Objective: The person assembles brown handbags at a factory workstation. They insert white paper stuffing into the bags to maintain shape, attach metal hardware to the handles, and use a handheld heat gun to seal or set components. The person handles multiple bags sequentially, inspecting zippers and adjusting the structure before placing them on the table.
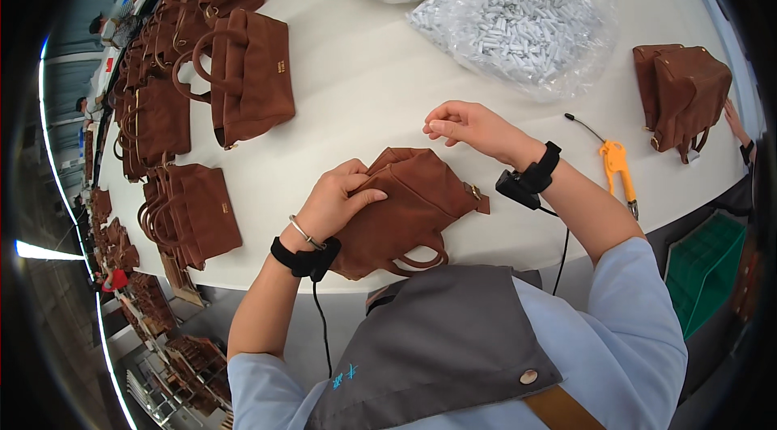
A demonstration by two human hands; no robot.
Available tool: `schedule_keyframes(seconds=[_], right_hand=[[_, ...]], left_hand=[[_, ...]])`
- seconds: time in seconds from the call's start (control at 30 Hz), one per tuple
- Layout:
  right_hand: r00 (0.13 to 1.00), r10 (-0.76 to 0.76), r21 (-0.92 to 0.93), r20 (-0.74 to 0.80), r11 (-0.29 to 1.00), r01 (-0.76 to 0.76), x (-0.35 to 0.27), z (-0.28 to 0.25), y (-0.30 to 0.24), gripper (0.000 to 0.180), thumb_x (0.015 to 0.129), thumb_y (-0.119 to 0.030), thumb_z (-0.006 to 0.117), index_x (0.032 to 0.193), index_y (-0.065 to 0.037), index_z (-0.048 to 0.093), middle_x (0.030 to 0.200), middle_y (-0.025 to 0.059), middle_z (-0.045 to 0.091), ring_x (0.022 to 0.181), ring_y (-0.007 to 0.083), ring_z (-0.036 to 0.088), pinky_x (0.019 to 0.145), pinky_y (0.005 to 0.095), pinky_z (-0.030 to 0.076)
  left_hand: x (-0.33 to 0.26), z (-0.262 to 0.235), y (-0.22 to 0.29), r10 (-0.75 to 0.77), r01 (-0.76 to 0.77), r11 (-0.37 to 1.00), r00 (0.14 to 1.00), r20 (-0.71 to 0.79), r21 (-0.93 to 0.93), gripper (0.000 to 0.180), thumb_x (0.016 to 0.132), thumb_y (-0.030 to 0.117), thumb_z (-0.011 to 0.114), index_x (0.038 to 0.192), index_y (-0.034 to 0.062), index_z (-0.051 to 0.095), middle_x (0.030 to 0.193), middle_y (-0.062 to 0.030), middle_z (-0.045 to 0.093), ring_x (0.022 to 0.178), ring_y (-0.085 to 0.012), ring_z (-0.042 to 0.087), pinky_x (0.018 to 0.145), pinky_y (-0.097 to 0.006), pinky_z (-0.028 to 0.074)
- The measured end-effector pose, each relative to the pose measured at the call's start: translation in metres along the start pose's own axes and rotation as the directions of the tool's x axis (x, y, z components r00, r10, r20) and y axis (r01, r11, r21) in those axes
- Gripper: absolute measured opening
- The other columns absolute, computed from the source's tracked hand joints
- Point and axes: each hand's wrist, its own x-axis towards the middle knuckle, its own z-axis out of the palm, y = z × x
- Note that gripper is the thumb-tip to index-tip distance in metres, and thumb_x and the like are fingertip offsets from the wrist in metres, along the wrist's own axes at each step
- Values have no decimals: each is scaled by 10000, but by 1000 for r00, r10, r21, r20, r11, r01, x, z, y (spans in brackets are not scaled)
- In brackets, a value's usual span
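From where I stand, the worker's left hand (344,197) is closed on a brown handbag (417,195), thumb pressed on the upper face and fingers bent about the edge. The handbag lies tilted at the near edge of the white table (356,98), its handle (437,248) toward the grey apron (437,341). The right hand (472,131) is raised above the table, apart from the handbag, half closed, thumb near the bent fingers; whether it pinches something small, I cannot tell. Noted beyond it: a clear plastic sack (530,33) of small white pieces. To the right, an orange air gun (617,161) lies near the right forearm; finished-looking bags (255,74) stand at the left
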Motion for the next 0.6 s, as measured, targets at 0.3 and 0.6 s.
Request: schedule_keyframes(seconds=[0.3, 0.6], right_hand=[[988, 9, -143, 151, 990, 13, 10, 24, 8, 817, 807, -399, 816, 1406, 9, 439, 1227, 203, 629, 1120, 265, 600, 943, 348, 489], [998, 63, -202, -1, 977, -62, 25, 23, 21, 885, 822, -407, 799, 1459, 38, 375, 1317, 230, 576, 1222, 286, 560, 1030, 355, 442]], left_hand=[[27, -6, -7, -46, 50, 998, 992, 121, -37, 217, 872, 175, 753, 902, -23, 671, 868, -20, 609, 767, -131, 551, 691, -279, 473], [66, -4, -18, -202, 209, 977, 972, 123, -44, 406, 842, 209, 800, 1126, 34, 569, 1007, -77, 671, 906, -164, 628, 814, -280, 512]])
